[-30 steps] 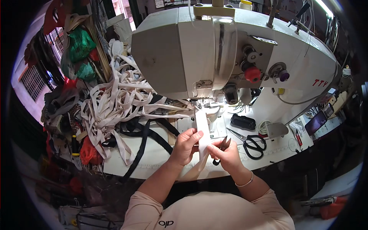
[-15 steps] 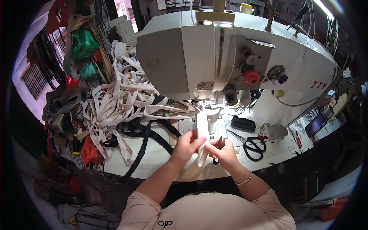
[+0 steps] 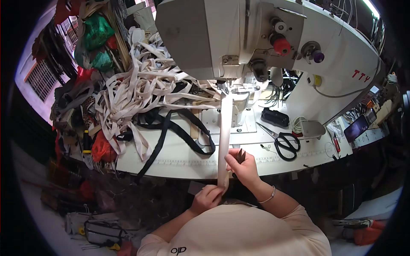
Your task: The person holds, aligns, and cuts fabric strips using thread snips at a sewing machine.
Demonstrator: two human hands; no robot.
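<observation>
A white fabric strap [image 3: 225, 128] runs from under the needle area of the sewing machine [image 3: 188, 42] down over the table's front edge. My left hand [image 3: 207, 199] is closed on its lower end, close to my body. Higher up, my right hand [image 3: 244, 167] touches the strap's right side with thumb and fingers. Dark thread snips [image 3: 241, 156] are held in that same hand, blades pointing up. A black strap [image 3: 188, 136] curves across the table to the left of the white one.
A tangled heap of white straps [image 3: 128, 98] covers the table's left side. Black-handled scissors [image 3: 285, 145] lie on the right, near a black case [image 3: 274, 117]. A ruler scale [image 3: 183, 162] runs along the front edge. A phone [image 3: 357, 128] stands at far right.
My left hand has drawn down toward my body, and more white strap now stretches out from the machine. My right hand has shifted slightly down. The view has tilted downward.
</observation>
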